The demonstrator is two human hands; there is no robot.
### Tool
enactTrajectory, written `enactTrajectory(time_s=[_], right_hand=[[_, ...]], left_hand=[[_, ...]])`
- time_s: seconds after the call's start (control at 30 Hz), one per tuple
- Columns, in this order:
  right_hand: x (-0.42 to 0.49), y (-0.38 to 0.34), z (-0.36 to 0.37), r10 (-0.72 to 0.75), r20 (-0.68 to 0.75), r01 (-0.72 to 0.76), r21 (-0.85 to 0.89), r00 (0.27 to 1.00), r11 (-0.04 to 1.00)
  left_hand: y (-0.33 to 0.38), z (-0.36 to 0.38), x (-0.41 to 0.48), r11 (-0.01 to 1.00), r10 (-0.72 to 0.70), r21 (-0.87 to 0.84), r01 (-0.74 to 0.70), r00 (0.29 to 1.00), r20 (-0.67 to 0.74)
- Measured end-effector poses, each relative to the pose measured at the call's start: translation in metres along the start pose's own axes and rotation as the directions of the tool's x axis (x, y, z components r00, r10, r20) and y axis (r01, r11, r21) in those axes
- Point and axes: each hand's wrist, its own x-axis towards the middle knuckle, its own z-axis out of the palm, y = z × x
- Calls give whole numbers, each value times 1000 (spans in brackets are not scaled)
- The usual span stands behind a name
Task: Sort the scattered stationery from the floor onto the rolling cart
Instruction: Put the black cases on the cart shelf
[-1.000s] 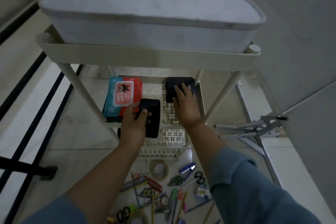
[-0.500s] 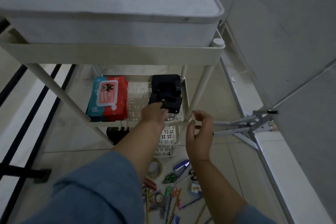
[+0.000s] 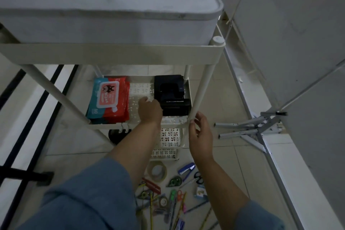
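Note:
The white rolling cart (image 3: 112, 52) stands in front of me. Two black blocky desk tools sit at the right of its perforated middle shelf (image 3: 138, 87), a far one (image 3: 169, 85) and a near one (image 3: 175, 107). My left hand (image 3: 149, 111) reaches onto that shelf, fingertips against the near tool's left side. My right hand (image 3: 200, 132) hovers outside the cart with loosely curved fingers by the front right post (image 3: 200, 87), holding nothing. Scattered stationery lies on the floor below: a tape roll (image 3: 156, 171), a blue stapler (image 3: 186, 168), green correction tape (image 3: 174, 181), scissors (image 3: 198, 176) and several pens (image 3: 172, 205).
Two white lidded bins (image 3: 112, 5) fill the top tray. A red and blue wipes pack (image 3: 109, 99) lies at the shelf's left. The bottom shelf (image 3: 169, 137) shows below. A folded metal stand (image 3: 252, 129) lies on the floor to the right, by the wall (image 3: 298, 43).
My left hand carried a black tool to the shelf's right and set it in front of the other. My right hand left the shelf and drew back to the front right post.

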Motion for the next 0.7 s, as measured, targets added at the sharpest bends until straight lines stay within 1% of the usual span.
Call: enactTrajectory(time_s=[0.03,0.1,0.17,0.33,0.43,0.47,0.57,0.63,0.7], right_hand=[[0,1,1,17,8,-17,10,1000,1000],[-1,1,3,40,15,-40,29,999,999],[-2,2,5,47,21,-47,39,999,998],[-2,6,6,36,26,-36,11,999,999],[-4,6,7,23,25,-23,-9,999,1000],[-5,6,8,24,23,-24,-14,999,1000],[-13,3,12,33,26,-32,-32,999,999],[-23,2,15,58,34,-56,-47,998,997],[-36,3,17,91,36,-90,-45,995,995]], left_hand=[[-3,0,5,1000,14,16,-15,998,58],[-6,4,6,1000,-16,4,15,986,165],[-11,8,11,1000,-11,10,9,976,216],[-17,11,10,998,17,55,-31,973,231],[-13,6,0,991,27,119,-59,967,254],[-13,5,-2,982,54,160,-97,965,257],[-11,-6,-19,915,211,290,-281,945,249],[-15,-19,-29,874,327,297,-384,918,224],[-22,-37,-40,830,461,247,-500,864,201]])
